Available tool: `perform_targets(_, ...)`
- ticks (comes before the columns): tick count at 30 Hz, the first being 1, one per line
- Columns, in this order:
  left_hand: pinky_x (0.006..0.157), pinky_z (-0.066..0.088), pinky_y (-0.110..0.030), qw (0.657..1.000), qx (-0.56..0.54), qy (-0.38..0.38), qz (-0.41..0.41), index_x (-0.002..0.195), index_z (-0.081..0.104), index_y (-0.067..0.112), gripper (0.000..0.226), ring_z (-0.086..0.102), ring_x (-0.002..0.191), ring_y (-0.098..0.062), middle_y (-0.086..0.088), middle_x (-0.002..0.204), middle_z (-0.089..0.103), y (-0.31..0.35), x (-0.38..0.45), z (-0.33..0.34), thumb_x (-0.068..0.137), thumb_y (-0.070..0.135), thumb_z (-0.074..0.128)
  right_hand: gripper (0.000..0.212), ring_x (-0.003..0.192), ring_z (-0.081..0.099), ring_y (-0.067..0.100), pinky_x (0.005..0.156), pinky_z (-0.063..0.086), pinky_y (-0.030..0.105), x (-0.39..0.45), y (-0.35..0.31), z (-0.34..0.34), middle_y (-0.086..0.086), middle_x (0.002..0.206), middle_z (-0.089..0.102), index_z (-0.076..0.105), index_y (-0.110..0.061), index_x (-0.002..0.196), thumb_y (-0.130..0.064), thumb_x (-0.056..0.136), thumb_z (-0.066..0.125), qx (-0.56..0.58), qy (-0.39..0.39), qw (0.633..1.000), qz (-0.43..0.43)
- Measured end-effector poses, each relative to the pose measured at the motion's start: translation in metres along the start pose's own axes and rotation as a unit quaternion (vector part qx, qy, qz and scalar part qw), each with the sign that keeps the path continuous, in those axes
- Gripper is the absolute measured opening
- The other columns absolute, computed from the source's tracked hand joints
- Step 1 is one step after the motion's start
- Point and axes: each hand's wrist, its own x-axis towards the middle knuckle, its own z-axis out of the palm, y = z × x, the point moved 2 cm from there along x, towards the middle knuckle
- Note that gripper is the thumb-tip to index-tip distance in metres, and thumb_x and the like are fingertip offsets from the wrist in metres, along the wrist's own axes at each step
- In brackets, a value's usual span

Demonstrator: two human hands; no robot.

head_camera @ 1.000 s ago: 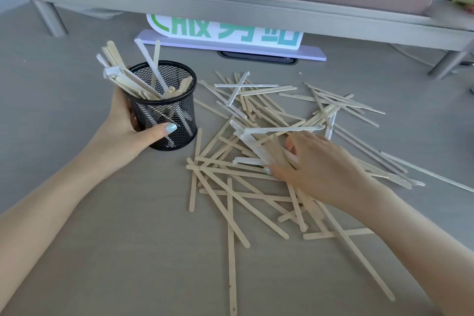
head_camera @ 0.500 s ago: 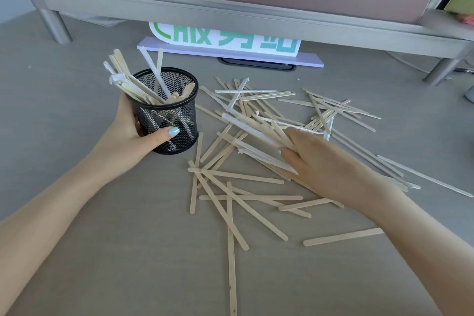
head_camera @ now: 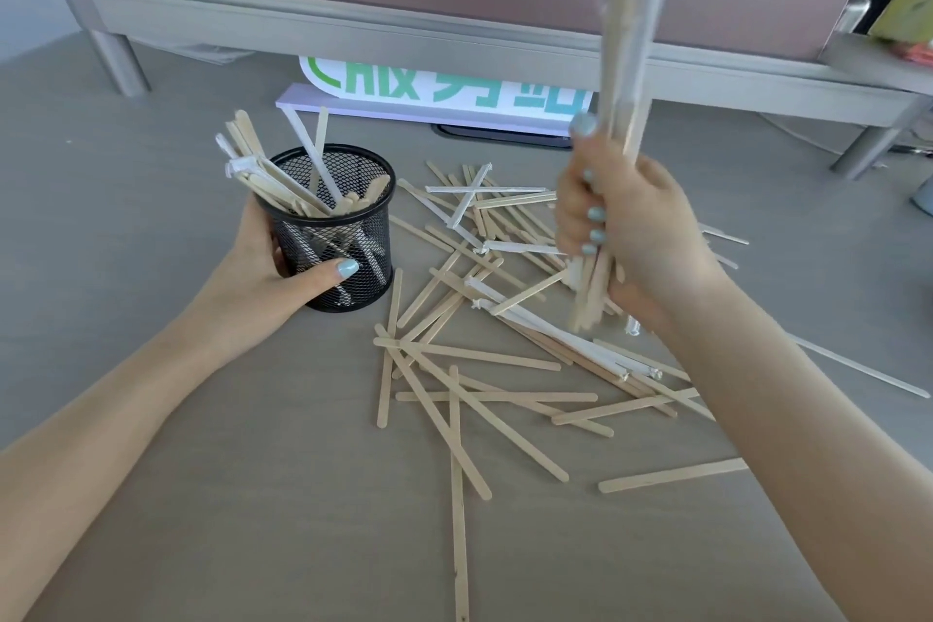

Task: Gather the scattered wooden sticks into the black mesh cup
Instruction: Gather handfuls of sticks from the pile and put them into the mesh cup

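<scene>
The black mesh cup [head_camera: 337,237] stands upright on the grey table, left of centre, with several wooden sticks leaning out of its top. My left hand [head_camera: 262,275] is wrapped around its left side, thumb across the front. My right hand [head_camera: 631,227] is raised above the pile, to the right of the cup, fist closed around a bundle of sticks [head_camera: 628,66] held nearly upright and blurred at the top. Many loose wooden sticks [head_camera: 479,389], some in white paper wrappers, lie criss-crossed on the table between and below my hands.
A metal monitor riser [head_camera: 353,23] spans the back of the table, with a white and green sign [head_camera: 444,88] under it. One single stick [head_camera: 671,475] lies apart at the lower right. A blue-grey object [head_camera: 924,197] sits at the right edge.
My right hand closed on a handful of sticks from the pile and lifted them up off the table, turning them upright. My left hand stayed on the cup.
</scene>
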Motion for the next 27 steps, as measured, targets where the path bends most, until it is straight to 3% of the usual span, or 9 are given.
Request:
perform_targets(4, 0.103, 0.038, -0.031, 1.000, 0.012, -0.002, -0.007, 0.114, 0.032, 0.056, 0.071, 0.050, 0.115, 0.011, 0.039, 0.116, 0.053, -0.002, 0.001, -0.002, 0.055, 0.049, 0.070, 0.044, 0.038, 0.023, 0.008, 0.041, 0.026, 0.020, 0.025, -0.029, 0.031, -0.009, 0.043, 0.025, 0.029, -0.020, 0.056, -0.036, 0.096, 0.040, 0.174, 0.019, 0.982, -0.077)
perform_targets(8, 0.096, 0.038, -0.022, 1.000, -0.003, -0.004, -0.006, 0.113, 0.033, 0.051, 0.070, 0.050, 0.112, 0.015, 0.033, 0.117, 0.053, 0.000, 0.000, 0.001, 0.053, 0.047, 0.069, 0.037, 0.035, 0.030, 0.007, 0.044, 0.040, 0.019, 0.056, -0.055, 0.073, -0.008, 0.041, 0.031, 0.032, -0.016, 0.062, -0.026, 0.097, 0.039, 0.270, 0.019, 0.957, -0.106)
perform_targets(10, 0.094, 0.039, -0.019, 1.000, -0.010, -0.009, -0.007, 0.110, 0.034, 0.053, 0.067, 0.051, 0.112, 0.014, 0.031, 0.119, 0.053, 0.001, 0.000, 0.001, 0.054, 0.045, 0.070, 0.034, 0.034, 0.033, 0.007, 0.054, 0.051, 0.027, 0.067, -0.052, 0.093, -0.004, 0.045, 0.034, 0.033, -0.015, 0.065, -0.024, 0.097, 0.040, 0.232, 0.020, 0.967, -0.101)
perform_targets(13, 0.088, 0.042, -0.008, 1.000, -0.018, -0.009, 0.004, 0.114, 0.032, 0.050, 0.069, 0.050, 0.109, 0.018, 0.027, 0.120, 0.053, 0.000, 0.000, 0.002, 0.062, 0.032, 0.075, 0.037, 0.035, 0.039, 0.008, 0.069, 0.050, 0.037, 0.074, -0.027, 0.115, -0.001, 0.049, 0.036, 0.035, -0.015, 0.063, -0.028, 0.096, 0.043, 0.110, -0.009, 0.991, -0.076)
perform_targets(16, 0.074, 0.040, 0.005, 1.000, -0.022, -0.008, 0.018, 0.117, 0.030, 0.044, 0.070, 0.050, 0.097, 0.027, 0.032, 0.112, 0.051, 0.002, 0.000, 0.004, 0.071, 0.017, 0.076, 0.039, 0.047, 0.046, 0.011, 0.069, 0.051, 0.027, 0.077, -0.001, 0.120, -0.002, 0.051, 0.045, 0.041, -0.015, 0.058, -0.024, 0.095, 0.046, -0.049, -0.038, 0.996, -0.061)
perform_targets(19, 0.078, 0.043, 0.000, 0.999, -0.039, -0.008, 0.011, 0.111, 0.032, 0.050, 0.070, 0.052, 0.104, 0.020, 0.032, 0.113, 0.053, 0.002, 0.001, 0.002, 0.055, 0.039, 0.073, 0.036, 0.051, 0.045, 0.000, 0.054, 0.039, 0.006, 0.075, 0.014, 0.116, 0.002, 0.068, 0.053, 0.045, -0.013, 0.060, -0.026, 0.094, 0.047, -0.189, -0.099, 0.976, -0.050)
perform_targets(23, 0.083, 0.044, -0.005, 0.999, -0.042, -0.012, 0.013, 0.119, 0.030, 0.045, 0.075, 0.051, 0.110, 0.016, 0.029, 0.119, 0.051, 0.001, 0.002, 0.003, 0.058, 0.036, 0.074, 0.022, 0.084, 0.059, 0.017, 0.077, 0.039, 0.022, 0.073, 0.023, 0.110, 0.006, 0.082, 0.060, 0.053, -0.017, 0.070, -0.026, 0.090, 0.053, -0.212, -0.171, 0.962, -0.035)
perform_targets(25, 0.080, 0.043, -0.001, 0.999, -0.036, -0.009, 0.016, 0.121, 0.028, 0.041, 0.074, 0.050, 0.107, 0.020, 0.030, 0.118, 0.050, 0.002, 0.002, 0.003, 0.063, 0.027, 0.071, 0.008, 0.086, 0.059, 0.010, 0.083, 0.040, 0.022, 0.073, 0.025, 0.106, -0.007, 0.082, 0.059, 0.060, -0.020, 0.084, -0.025, 0.088, 0.056, -0.183, -0.212, 0.960, -0.024)
perform_targets(27, 0.078, 0.042, 0.002, 1.000, -0.026, -0.006, 0.012, 0.119, 0.028, 0.044, 0.072, 0.050, 0.104, 0.023, 0.032, 0.115, 0.049, 0.002, 0.001, 0.003, 0.063, 0.029, 0.071, 0.019, 0.095, 0.059, -0.002, 0.092, 0.039, 0.017, 0.071, 0.025, 0.101, -0.013, 0.097, 0.063, 0.064, -0.021, 0.105, -0.026, 0.088, 0.056, -0.173, -0.244, 0.954, -0.016)
